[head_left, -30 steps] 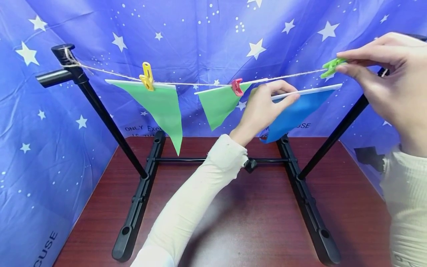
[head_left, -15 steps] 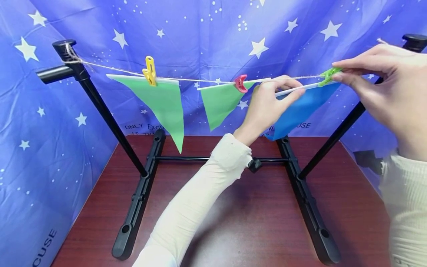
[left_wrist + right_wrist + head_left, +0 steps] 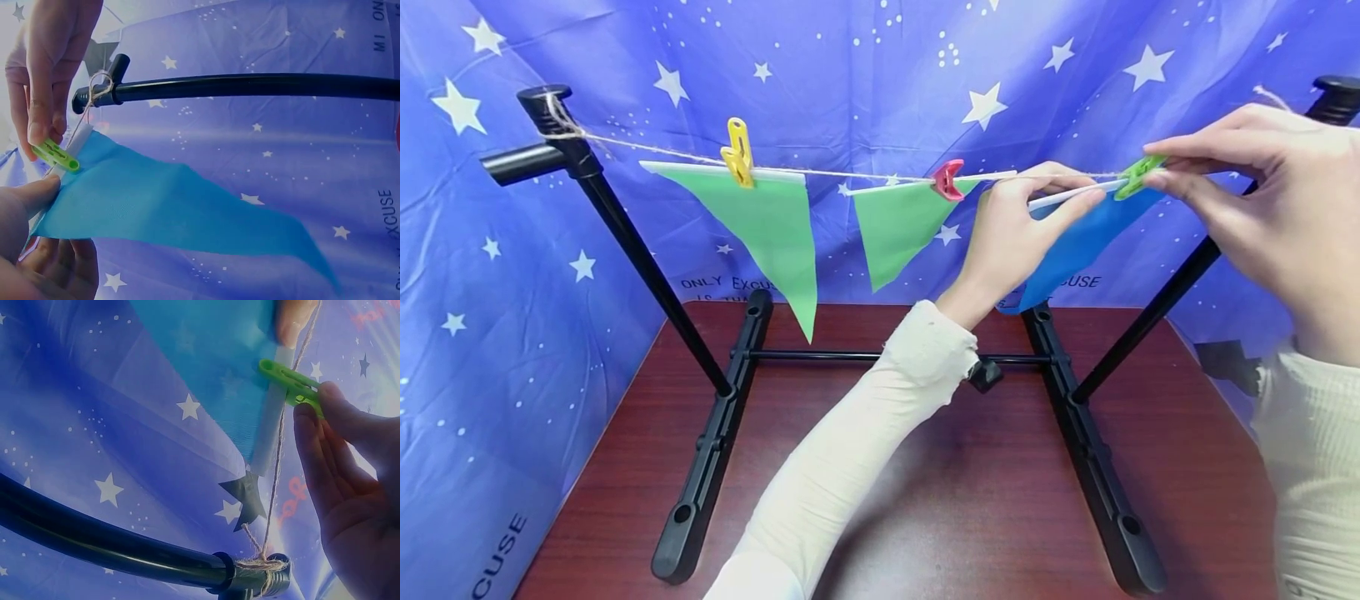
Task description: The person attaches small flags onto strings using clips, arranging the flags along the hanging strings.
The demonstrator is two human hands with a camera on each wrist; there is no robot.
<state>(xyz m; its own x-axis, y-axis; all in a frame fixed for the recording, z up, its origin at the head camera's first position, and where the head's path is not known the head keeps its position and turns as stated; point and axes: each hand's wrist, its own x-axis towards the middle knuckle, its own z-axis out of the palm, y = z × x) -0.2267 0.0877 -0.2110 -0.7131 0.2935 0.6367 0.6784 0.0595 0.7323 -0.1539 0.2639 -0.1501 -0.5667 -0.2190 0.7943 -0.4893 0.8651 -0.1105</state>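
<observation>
A blue triangular pennant (image 3: pixel 1078 242) hangs from its white top edge at the right part of a string (image 3: pixel 865 175). My left hand (image 3: pixel 1011 225) pinches that white edge between thumb and fingers, close beside the string. With thumb and fingertips my right hand (image 3: pixel 1262 192) pinches a green clothespin (image 3: pixel 1138 177). In the right wrist view the clothespin (image 3: pixel 290 384) lies across the pennant's white edge (image 3: pixel 270 419) and the string. The left wrist view shows the pennant (image 3: pixel 169 200) spreading away from my thumb, its tip free.
Two green pennants hang on the string, one under a yellow clothespin (image 3: pixel 739 154), one under a red clothespin (image 3: pixel 947 179). Black stand posts (image 3: pixel 655 267) carry the string's ends above a reddish-brown table (image 3: pixel 1000 500). A blue star-printed curtain (image 3: pixel 850 75) stands behind.
The green clothespin has come left and down from the bare string onto the blue pennant's white edge. My left hand has shifted slightly right and up with the pennant, bringing its edge to the string.
</observation>
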